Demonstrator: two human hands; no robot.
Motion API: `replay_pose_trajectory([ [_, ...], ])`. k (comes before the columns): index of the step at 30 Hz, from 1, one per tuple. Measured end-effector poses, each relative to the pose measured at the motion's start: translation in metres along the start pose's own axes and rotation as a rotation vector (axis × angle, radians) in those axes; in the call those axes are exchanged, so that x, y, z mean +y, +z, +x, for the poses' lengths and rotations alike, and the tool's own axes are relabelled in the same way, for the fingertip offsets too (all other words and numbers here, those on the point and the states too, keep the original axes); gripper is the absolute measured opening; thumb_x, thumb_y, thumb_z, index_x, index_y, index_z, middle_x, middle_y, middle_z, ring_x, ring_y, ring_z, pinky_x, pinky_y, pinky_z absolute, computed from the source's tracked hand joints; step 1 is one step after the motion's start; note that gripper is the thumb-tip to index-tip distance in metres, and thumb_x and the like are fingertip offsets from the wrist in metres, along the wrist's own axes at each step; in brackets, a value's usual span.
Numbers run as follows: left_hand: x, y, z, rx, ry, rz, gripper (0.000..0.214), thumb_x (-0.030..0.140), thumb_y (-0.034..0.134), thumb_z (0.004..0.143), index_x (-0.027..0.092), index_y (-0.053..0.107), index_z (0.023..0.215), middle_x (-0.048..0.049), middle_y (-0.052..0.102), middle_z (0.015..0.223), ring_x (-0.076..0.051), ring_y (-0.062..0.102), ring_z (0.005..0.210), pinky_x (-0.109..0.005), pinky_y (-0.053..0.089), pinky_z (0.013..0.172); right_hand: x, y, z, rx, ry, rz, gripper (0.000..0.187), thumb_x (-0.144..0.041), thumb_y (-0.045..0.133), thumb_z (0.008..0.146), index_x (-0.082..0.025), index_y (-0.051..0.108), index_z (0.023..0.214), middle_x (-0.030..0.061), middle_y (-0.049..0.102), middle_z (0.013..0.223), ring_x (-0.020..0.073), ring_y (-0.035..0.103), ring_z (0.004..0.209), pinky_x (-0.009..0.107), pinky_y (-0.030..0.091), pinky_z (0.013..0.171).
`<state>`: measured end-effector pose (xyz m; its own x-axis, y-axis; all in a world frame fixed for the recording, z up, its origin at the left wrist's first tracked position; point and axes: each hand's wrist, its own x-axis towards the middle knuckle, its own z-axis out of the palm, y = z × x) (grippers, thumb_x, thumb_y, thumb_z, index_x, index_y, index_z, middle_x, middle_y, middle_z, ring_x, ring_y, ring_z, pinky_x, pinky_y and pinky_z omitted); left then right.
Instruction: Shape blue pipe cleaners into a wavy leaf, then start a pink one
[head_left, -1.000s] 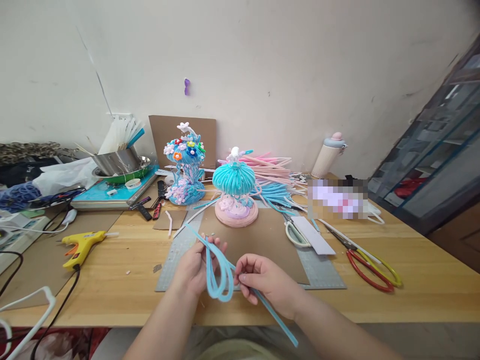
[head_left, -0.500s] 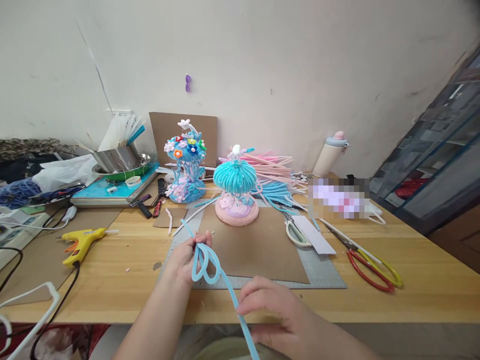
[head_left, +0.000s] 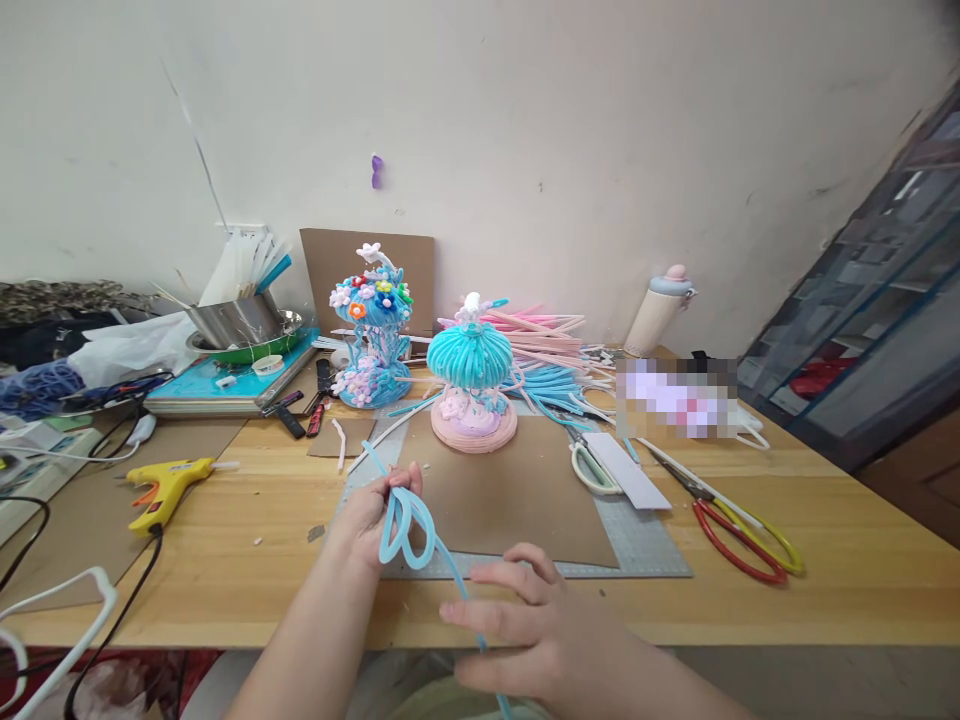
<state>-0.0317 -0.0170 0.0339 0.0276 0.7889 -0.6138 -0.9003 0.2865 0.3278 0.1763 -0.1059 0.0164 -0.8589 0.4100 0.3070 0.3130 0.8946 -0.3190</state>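
My left hand (head_left: 381,512) pinches a light blue pipe cleaner (head_left: 409,535) bent into loops above the front of the table. One short end sticks up past my fingers, and the long tail runs down toward me. My right hand (head_left: 525,625) is beside that tail with its fingers spread; the tail passes behind them, and whether they touch it I cannot tell. Straight ahead stands a turquoise-domed pipe-cleaner ornament (head_left: 470,357) on a pink round base. To its left is a taller blue ornament (head_left: 371,310) covered in small coloured flowers.
A brown cardboard sheet (head_left: 517,500) lies on a grey cutting mat (head_left: 660,560). White-handled scissors (head_left: 596,470) and red-and-yellow-handled scissors (head_left: 739,540) are at right. A yellow glue gun (head_left: 169,490) rests at left. Behind are blue pipe cleaners (head_left: 551,388) and a bottle (head_left: 660,312).
My right hand has moved slightly left and its fingers have spread further apart across the tail. The loops in my left hand have tilted a little.
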Motion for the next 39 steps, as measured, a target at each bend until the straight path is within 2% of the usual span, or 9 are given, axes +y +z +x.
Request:
replay_pose_trajectory([
  [3, -0.003, -0.003, 0.001, -0.045, 0.075, 0.066, 0.031, -0.002, 0.027, 0.085, 0.016, 0.039, 0.063, 0.0074, 0.033, 0.053, -0.001, 0.037, 0.036, -0.021, 0.054, 0.063, -0.003, 0.0, 0.002, 0.067, -0.02, 0.19, 0.025, -0.021, 0.048, 0.085, -0.03, 0.054, 0.108, 0.0001, 0.057, 0.12, 0.0181, 0.042, 0.117, 0.04, 0.014, 0.102],
  [5, -0.009, -0.005, -0.002, -0.101, 0.17, 0.115, 0.031, 0.001, 0.031, 0.086, 0.017, 0.039, 0.06, 0.0073, 0.035, 0.051, -0.002, 0.038, 0.038, -0.022, 0.054, 0.067, -0.009, -0.002, 0.005, 0.195, 0.035, 0.408, 0.025, -0.022, 0.046, 0.086, -0.028, 0.053, 0.11, 0.0026, 0.065, 0.104, 0.0165, 0.053, 0.104, 0.039, 0.02, 0.101],
  [8, -0.027, -0.006, -0.012, -0.217, 0.309, 0.208, 0.023, 0.012, 0.043, 0.085, 0.017, 0.045, 0.063, 0.0067, 0.041, 0.051, -0.005, 0.042, 0.043, -0.025, 0.052, 0.069, -0.016, -0.005, 0.015, 0.445, 0.245, 0.711, 0.028, -0.025, 0.034, 0.09, -0.025, 0.055, 0.108, 0.004, 0.063, 0.084, 0.0142, 0.057, 0.079, 0.033, 0.039, 0.082],
  [13, -0.055, -0.003, -0.035, -0.399, 0.585, 0.638, 0.016, 0.02, 0.051, 0.081, 0.018, 0.047, 0.067, 0.0065, 0.044, 0.049, -0.008, 0.042, 0.046, -0.019, 0.043, 0.053, -0.013, -0.007, 0.043, 0.788, 0.534, 0.891, 0.036, -0.039, 0.036, 0.089, -0.02, 0.053, 0.113, 0.0033, 0.053, 0.074, 0.0132, 0.048, 0.064, 0.025, 0.041, 0.06],
  [17, -0.065, -0.005, -0.043, -0.394, 0.69, 0.839, 0.013, 0.024, 0.049, 0.083, 0.02, 0.048, 0.071, 0.005, 0.046, 0.052, -0.011, 0.044, 0.051, -0.019, 0.037, 0.05, -0.007, -0.014, 0.057, 0.782, 0.587, 0.891, 0.033, -0.038, 0.039, 0.088, -0.023, 0.054, 0.114, 0.0014, 0.048, 0.072, 0.012, 0.046, 0.064, 0.023, 0.039, 0.056],
  [24, -0.066, -0.009, -0.045, -0.369, 0.769, 0.892, 0.011, 0.027, 0.051, 0.081, 0.021, 0.051, 0.072, 0.0037, 0.048, 0.056, -0.012, 0.043, 0.051, -0.02, 0.034, 0.049, -0.009, -0.022, 0.062, 0.802, 0.556, 0.787, 0.023, -0.03, 0.045, 0.086, -0.025, 0.066, 0.095, 0.0008, 0.048, 0.074, 0.0117, 0.048, 0.07, 0.023, 0.041, 0.062],
  [29, -0.069, -0.011, -0.044, -0.365, 0.789, 0.934, 0.01, 0.028, 0.049, 0.083, 0.021, 0.05, 0.075, 0.0039, 0.048, 0.056, -0.012, 0.044, 0.051, -0.021, 0.035, 0.049, -0.008, -0.02, 0.066, 0.896, 0.545, 1.012, 0.018, -0.028, 0.052, 0.082, -0.023, 0.065, 0.093, 0.0031, 0.053, 0.089, 0.0111, 0.05, 0.069, 0.024, 0.044, 0.063],
  [33, -0.072, -0.009, -0.046, -0.343, 0.734, 0.894, 0.01, 0.03, 0.053, 0.081, 0.02, 0.053, 0.076, 0.0033, 0.049, 0.055, -0.014, 0.05, 0.055, -0.021, 0.036, 0.051, -0.006, -0.016, 0.068, 0.946, 0.556, 1.188, 0.017, -0.028, 0.051, 0.082, -0.021, 0.061, 0.094, 0.0031, 0.058, 0.083, 0.0118, 0.051, 0.067, 0.024, 0.045, 0.06],
  [39, -0.075, -0.006, -0.049, -0.344, 0.723, 0.89, 0.016, 0.034, 0.052, 0.08, 0.021, 0.052, 0.072, 0.0042, 0.047, 0.053, -0.013, 0.048, 0.053, -0.021, 0.036, 0.051, -0.005, -0.013, 0.071, 0.976, 0.549, 1.207, 0.016, -0.031, 0.047, 0.084, -0.02, 0.057, 0.09, 0.0033, 0.06, 0.081, 0.0103, 0.049, 0.06, 0.022, 0.043, 0.053],
])
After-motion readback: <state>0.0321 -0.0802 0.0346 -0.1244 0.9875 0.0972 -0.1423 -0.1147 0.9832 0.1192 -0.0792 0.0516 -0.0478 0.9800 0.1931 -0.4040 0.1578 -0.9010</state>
